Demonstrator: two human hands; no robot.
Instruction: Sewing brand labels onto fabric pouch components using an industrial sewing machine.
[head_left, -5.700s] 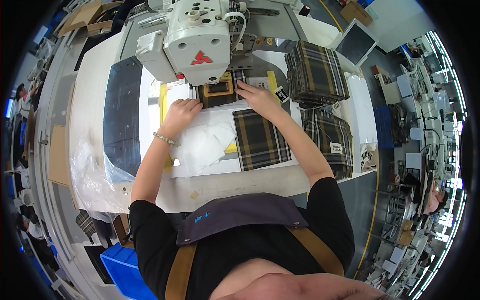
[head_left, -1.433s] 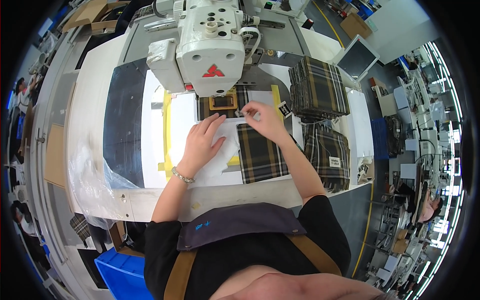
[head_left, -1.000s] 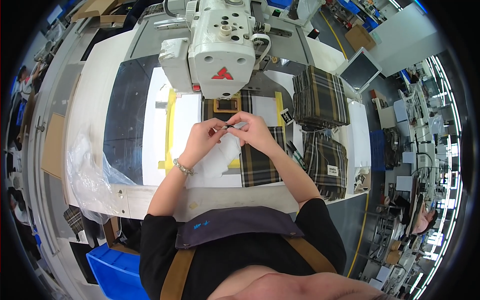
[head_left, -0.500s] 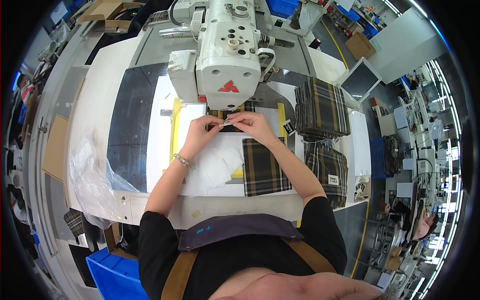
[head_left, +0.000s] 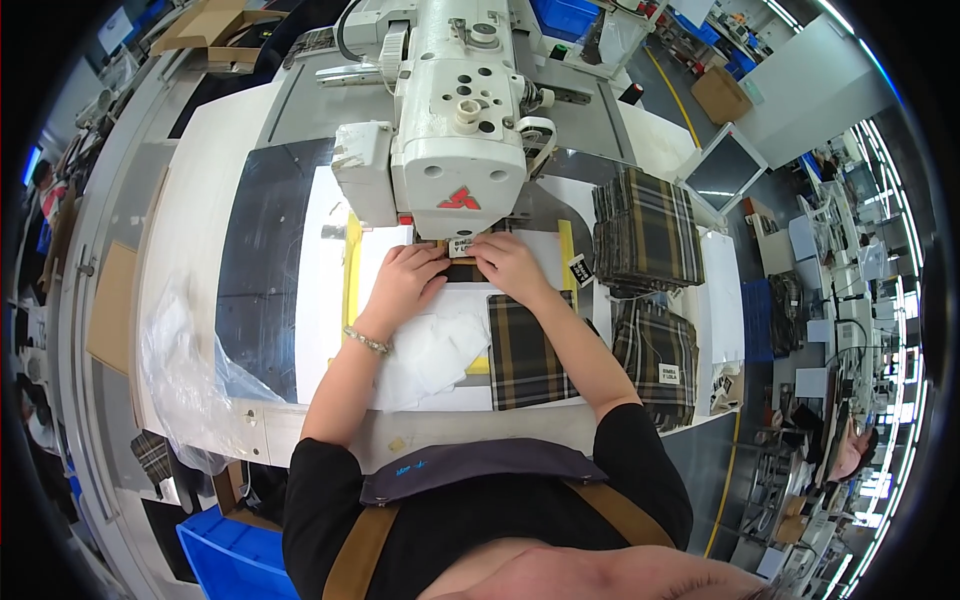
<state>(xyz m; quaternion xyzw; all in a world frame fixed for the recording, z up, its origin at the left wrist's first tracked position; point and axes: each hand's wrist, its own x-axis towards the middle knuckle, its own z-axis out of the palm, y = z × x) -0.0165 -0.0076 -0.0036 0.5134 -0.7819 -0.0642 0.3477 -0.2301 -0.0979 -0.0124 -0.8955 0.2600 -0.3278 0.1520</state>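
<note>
A small white fabric label (head_left: 460, 247) with dark print lies on a plaid fabric piece (head_left: 466, 273) under the head of a white sewing machine (head_left: 462, 165). My left hand (head_left: 402, 288) rests flat at the label's left side, its fingers stretched over the fabric and the thumb apart. At the right edge of the label, the fingertips of my right hand (head_left: 510, 268) are closed on it. Yellow strips (head_left: 566, 255) flank the work area. White sheets (head_left: 432, 350) lie below my left hand, and another plaid piece (head_left: 528, 350) lies beneath my right forearm.
Tall stacks of plaid pieces (head_left: 650, 230) stand on the right, a black label (head_left: 579, 269) beside them. Behind is a small screen (head_left: 722, 172). Crumpled clear plastic (head_left: 185, 370) covers the table's left edge, with a blue bin (head_left: 235, 560) below.
The label, held up between both hands before, now lies on the fabric under the machine head. My left hand has released its pinch and flattened; my right fingers stay on the label.
</note>
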